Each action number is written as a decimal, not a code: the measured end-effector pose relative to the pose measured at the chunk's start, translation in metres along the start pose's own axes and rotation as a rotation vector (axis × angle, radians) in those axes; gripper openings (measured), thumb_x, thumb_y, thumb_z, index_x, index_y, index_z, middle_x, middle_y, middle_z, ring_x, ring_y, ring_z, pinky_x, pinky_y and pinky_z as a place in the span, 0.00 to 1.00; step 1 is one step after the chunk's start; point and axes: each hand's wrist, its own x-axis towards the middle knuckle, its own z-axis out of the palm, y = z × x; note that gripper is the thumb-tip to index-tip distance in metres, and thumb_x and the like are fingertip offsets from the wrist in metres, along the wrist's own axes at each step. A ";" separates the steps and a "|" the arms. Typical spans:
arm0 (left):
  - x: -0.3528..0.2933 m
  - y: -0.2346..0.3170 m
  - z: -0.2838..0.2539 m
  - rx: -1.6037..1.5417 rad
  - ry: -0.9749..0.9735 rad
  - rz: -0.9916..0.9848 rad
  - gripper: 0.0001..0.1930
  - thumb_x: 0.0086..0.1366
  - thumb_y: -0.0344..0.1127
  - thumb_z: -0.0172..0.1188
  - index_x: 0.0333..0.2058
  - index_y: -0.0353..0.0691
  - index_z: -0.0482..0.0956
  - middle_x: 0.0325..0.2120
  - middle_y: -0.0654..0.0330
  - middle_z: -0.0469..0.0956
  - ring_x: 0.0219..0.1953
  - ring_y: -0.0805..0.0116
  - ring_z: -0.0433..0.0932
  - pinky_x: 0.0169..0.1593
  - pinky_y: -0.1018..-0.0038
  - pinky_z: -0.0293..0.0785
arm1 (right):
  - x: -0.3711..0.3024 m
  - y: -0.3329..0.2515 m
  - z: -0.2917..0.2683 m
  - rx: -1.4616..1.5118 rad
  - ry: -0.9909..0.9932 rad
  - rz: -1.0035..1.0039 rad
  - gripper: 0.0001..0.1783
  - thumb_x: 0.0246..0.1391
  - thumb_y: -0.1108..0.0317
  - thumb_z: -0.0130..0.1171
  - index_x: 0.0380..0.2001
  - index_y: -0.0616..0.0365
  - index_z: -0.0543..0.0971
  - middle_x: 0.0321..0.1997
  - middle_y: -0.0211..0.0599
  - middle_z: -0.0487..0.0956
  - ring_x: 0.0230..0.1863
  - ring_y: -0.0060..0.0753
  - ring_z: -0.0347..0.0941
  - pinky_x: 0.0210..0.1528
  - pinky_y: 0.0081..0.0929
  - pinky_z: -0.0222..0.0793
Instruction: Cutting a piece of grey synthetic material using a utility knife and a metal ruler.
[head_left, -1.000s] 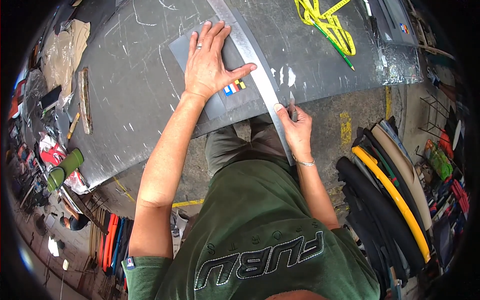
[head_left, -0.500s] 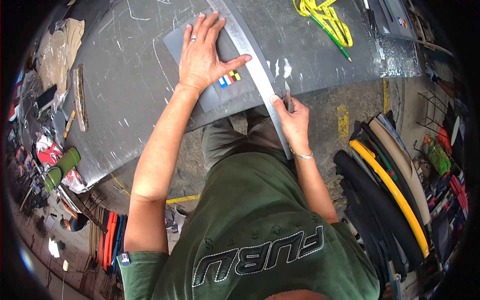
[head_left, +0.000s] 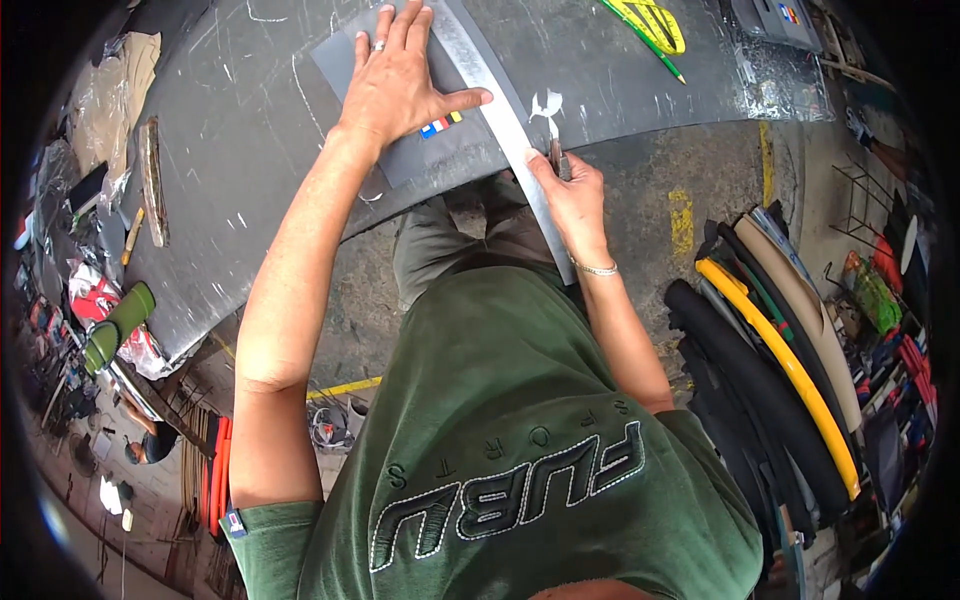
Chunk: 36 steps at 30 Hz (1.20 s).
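Note:
My left hand (head_left: 392,92) lies flat with spread fingers on a dark grey sheet (head_left: 405,165) that bears a small coloured patch. Its thumb reaches onto a long metal ruler (head_left: 505,125), which runs along the sheet's right side and sticks out past the table's near edge. In my right hand (head_left: 573,198) is a slim metal utility knife (head_left: 555,150), its tip pointing away from me. The right thumb rests against the ruler, close to the table edge. Just beyond the knife tip are pale white marks or scraps (head_left: 547,104) on the table.
The dark, scratched table (head_left: 250,170) carries a yellow tape measure (head_left: 655,25) and a green pencil (head_left: 655,52) at the far right. Wooden strips (head_left: 152,185) and clear plastic (head_left: 105,95) lie left. Rolled materials (head_left: 785,350) stand on the floor at right; another person (head_left: 150,440) is far left.
The whole view has shifted, so table, ruler and both hands sit higher in the picture. Both hands keep their hold, and less of the tape measure shows.

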 end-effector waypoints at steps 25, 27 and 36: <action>0.005 -0.041 0.065 0.301 0.176 0.112 0.64 0.46 0.67 0.75 0.69 0.26 0.57 0.70 0.38 0.57 0.75 0.38 0.50 0.75 0.44 0.48 | -0.003 -0.009 -0.005 0.014 -0.059 0.036 0.18 0.59 0.58 0.70 0.33 0.66 0.86 0.24 0.27 0.82 0.27 0.14 0.71 0.31 0.23 0.69; 0.016 -0.078 0.105 0.073 0.545 0.248 0.64 0.46 0.67 0.75 0.69 0.26 0.57 0.70 0.38 0.57 0.75 0.38 0.50 0.75 0.44 0.48 | -0.004 -0.016 0.003 0.003 -0.129 0.045 0.17 0.61 0.60 0.69 0.35 0.67 0.86 0.28 0.27 0.83 0.28 0.14 0.72 0.32 0.20 0.69; 0.005 -0.037 0.045 -0.222 0.383 0.231 0.63 0.47 0.67 0.74 0.70 0.26 0.56 0.71 0.38 0.57 0.75 0.38 0.50 0.75 0.43 0.48 | 0.001 -0.004 -0.006 0.004 -0.076 0.079 0.16 0.61 0.60 0.69 0.34 0.66 0.86 0.27 0.26 0.83 0.28 0.14 0.72 0.32 0.20 0.69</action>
